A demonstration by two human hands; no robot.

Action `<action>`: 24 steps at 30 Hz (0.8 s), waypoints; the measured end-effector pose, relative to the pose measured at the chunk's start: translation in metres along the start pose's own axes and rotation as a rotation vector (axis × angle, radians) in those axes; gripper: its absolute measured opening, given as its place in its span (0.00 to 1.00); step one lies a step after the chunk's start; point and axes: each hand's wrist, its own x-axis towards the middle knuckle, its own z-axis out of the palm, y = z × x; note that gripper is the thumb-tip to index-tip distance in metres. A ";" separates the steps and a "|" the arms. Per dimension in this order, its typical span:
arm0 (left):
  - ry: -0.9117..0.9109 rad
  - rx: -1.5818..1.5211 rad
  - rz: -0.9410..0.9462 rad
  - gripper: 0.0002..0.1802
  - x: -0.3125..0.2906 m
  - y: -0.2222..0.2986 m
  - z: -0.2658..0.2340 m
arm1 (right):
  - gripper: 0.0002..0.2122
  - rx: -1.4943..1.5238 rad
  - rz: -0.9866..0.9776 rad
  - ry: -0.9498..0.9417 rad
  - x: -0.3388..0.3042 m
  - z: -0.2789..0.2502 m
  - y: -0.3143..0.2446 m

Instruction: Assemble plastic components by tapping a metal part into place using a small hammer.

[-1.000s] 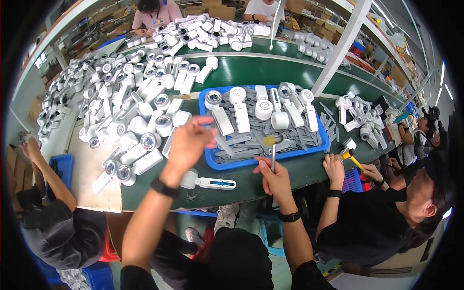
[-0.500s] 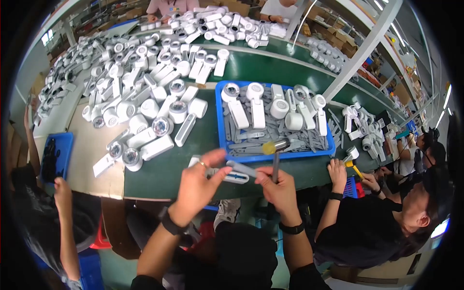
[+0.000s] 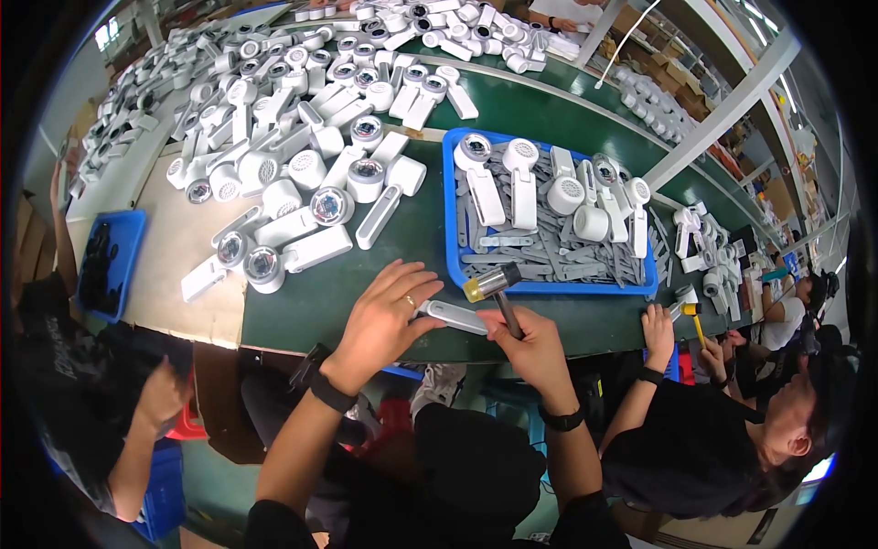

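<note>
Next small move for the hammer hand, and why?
Probably a light tap down: the right hand holds the small mallet raised just above the grey-white handle piece, which the left hand pins flat on the green table.

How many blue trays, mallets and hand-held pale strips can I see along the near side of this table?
Blue trays: 2, the large tray and the small tray.
Mallets: 2, the mallet in the right hand and a second mallet by a co-worker.
Pale strips: 1, the pale strip under the left hand.
Total: 5
</note>
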 end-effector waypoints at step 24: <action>-0.117 0.280 0.320 0.17 0.011 -0.008 -0.006 | 0.23 0.435 0.610 -0.264 0.009 -0.004 -0.004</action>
